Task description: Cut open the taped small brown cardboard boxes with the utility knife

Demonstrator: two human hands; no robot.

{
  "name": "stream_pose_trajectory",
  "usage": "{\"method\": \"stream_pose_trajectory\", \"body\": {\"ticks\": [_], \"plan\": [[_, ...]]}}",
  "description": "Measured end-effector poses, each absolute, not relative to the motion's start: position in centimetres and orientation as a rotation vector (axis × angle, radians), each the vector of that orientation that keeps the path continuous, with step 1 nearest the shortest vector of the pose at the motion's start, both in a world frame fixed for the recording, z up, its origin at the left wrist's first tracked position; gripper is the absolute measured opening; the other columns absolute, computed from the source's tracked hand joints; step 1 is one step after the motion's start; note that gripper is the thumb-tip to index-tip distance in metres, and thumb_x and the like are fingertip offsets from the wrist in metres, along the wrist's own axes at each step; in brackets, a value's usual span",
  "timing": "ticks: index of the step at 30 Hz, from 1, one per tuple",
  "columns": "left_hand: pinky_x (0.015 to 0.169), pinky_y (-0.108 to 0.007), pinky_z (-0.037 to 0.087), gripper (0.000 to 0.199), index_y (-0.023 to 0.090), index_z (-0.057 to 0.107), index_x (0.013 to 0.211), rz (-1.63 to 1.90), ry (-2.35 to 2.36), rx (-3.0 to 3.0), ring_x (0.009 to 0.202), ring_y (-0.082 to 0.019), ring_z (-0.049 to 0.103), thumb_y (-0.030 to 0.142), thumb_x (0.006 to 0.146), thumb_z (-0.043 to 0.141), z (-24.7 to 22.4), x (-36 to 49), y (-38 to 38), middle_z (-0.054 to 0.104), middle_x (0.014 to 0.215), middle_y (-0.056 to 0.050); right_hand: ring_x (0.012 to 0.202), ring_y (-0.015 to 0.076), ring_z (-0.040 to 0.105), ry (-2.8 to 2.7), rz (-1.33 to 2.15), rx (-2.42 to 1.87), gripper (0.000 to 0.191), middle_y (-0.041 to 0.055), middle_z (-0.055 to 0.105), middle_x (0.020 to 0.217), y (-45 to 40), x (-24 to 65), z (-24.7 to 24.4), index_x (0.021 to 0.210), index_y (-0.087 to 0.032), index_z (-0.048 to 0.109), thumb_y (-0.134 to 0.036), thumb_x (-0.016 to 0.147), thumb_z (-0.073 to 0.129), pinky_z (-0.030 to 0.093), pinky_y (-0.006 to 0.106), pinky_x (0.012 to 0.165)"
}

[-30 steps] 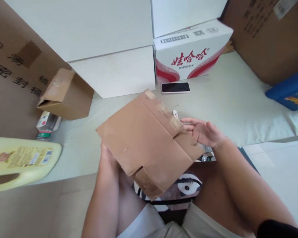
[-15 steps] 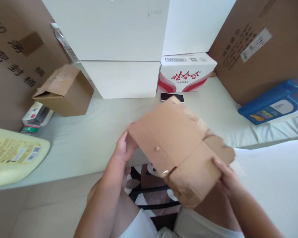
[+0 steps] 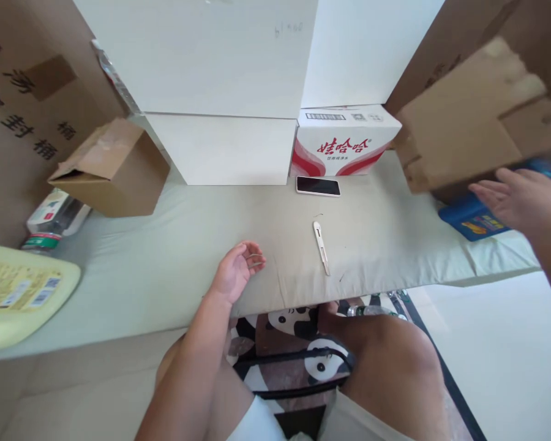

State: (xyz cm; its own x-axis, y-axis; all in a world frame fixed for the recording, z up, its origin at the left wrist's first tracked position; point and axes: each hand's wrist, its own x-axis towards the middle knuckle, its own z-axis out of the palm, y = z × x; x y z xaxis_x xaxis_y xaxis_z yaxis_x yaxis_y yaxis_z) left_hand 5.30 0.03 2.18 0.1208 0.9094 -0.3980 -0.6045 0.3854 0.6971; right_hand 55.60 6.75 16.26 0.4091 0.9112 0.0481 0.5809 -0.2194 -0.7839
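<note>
I judge the flattened cardboard box (image 3: 468,122), now airborne at upper right over the blue package (image 3: 471,220), light, stiff yet floppy at its creases, best pinched along an edge, whereas half a second ago both hands held it; my right hand (image 3: 517,199) is open beneath it, my left hand (image 3: 236,269) loosely curled and empty on the pale mat (image 3: 165,269).

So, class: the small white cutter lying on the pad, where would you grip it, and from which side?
Take the cutter across its narrow width near the middle, coming from above. It lies flat on the pad and is long and slim, so probably only its two long edges give fingers purchase. The left hand rests nearest, palm up, holding nothing; the phone lies well clear.
</note>
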Motion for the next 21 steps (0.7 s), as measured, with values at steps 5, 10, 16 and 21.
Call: {"method": "stream_pose_trajectory", "body": {"ticks": [5,10,16,21], "plan": [[0.066,-0.028,0.055,0.018,0.016,0.068,0.075,1.291,0.906,0.397,0.065,-0.015,0.064,0.034,0.071,0.069,2.3,5.2,0.3,0.066,0.071,-0.003,0.081,0.0189,0.070,-1.140,0.912,-1.711,0.010,0.0074,0.067,0.090,12.4,42.1,16.1,0.087,-0.024,0.056,-0.028,0.085,0.065,0.057,0.040,0.088],[0.063,-0.027,0.048,0.018,0.018,0.062,0.069,1.621,1.104,0.534,0.061,-0.012,0.056,0.036,0.071,0.066,2.3,2.8,0.2,0.059,0.064,0.000,0.091,0.0234,0.071,-1.918,1.058,-1.480,0.026,0.0100,0.071,0.100,12.4,23.1,12.8,0.106,-0.020,0.064,-0.031,0.083,0.067,0.060,0.045,0.087],[0.060,-0.026,0.039,0.019,0.019,0.058,0.063,1.790,1.182,0.500,0.057,-0.010,0.047,0.034,0.075,0.056,2.7,-1.9,-0.8,0.052,0.058,0.002,0.100,0.0269,0.068,-2.583,0.539,-0.903,0.050,0.0141,0.059,0.139,13.1,2.2,12.4,0.134,-0.020,0.057,-0.026,0.085,0.060,0.055,0.052,0.096],[0.058,-0.026,0.036,0.019,0.019,0.054,0.060,1.829,1.148,0.375,0.056,-0.010,0.044,0.029,0.076,0.052,3.1,-3.8,-1.0,0.049,0.057,0.002,0.139,0.0418,0.042,-2.733,0.193,-0.857,0.057,0.0146,0.043,0.153,13.9,-7.7,12.3,0.139,-0.025,0.054,-0.022,0.083,0.065,0.046,0.063,0.103]]}}
